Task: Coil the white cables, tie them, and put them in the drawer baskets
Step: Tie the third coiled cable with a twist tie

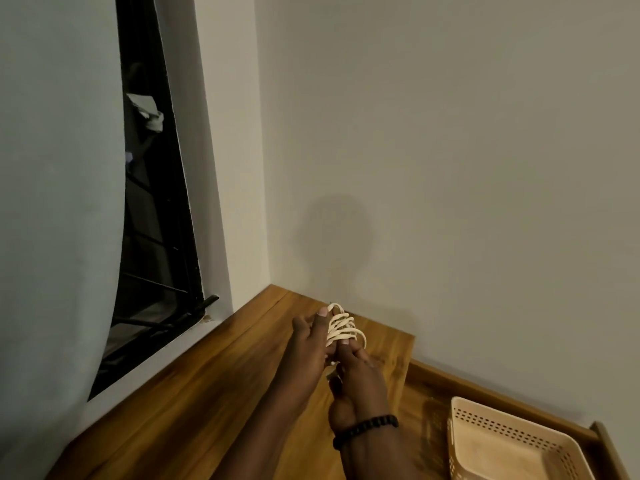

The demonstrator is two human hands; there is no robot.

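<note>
My right wrist, with its black bead bracelet point(365, 430), sits lowest in the frame, just left of the beige perforated basket point(512, 445) in the lower right corner, which lies in the open wooden drawer point(429, 403). My right hand point(356, 372) reaches up-frame from there, its fingers curled round the lower end of the coiled white cable point(343, 329) and pinching it. My left hand point(308, 344) meets it from the left, thumb stretched up along the coil's left side, fingers curled behind the loops. The coil stands up out of both grips, its loops fanned at centre frame, above the wooden bench point(207, 393). A dark window point(156, 202) and a pale curtain point(59, 202) fill the left of the frame.
</note>
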